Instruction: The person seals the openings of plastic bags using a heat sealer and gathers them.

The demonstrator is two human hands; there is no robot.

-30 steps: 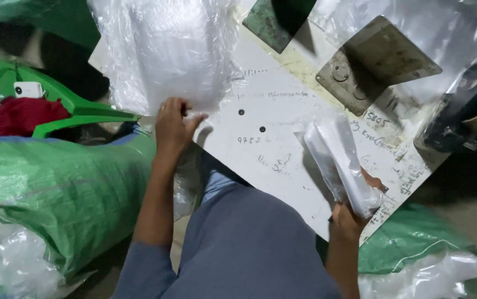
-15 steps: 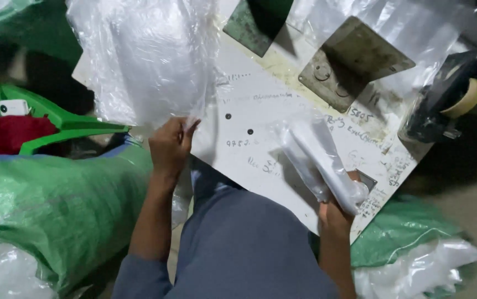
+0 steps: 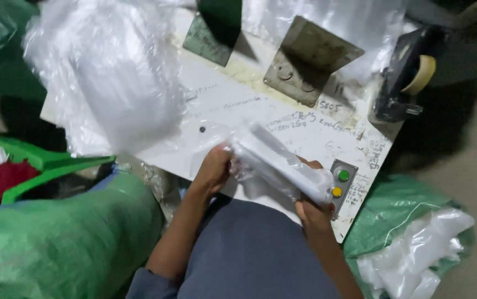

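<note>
Hands both closed on white plastic-wrapped bundle: left hand grips its upper end, right hand its lower end, over white surface, just beside button box.

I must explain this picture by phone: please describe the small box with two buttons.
Find the white table. At its near right corner, beside the right hand, sits a small grey button box. Only it carries one green and one yellow round button.
</note>
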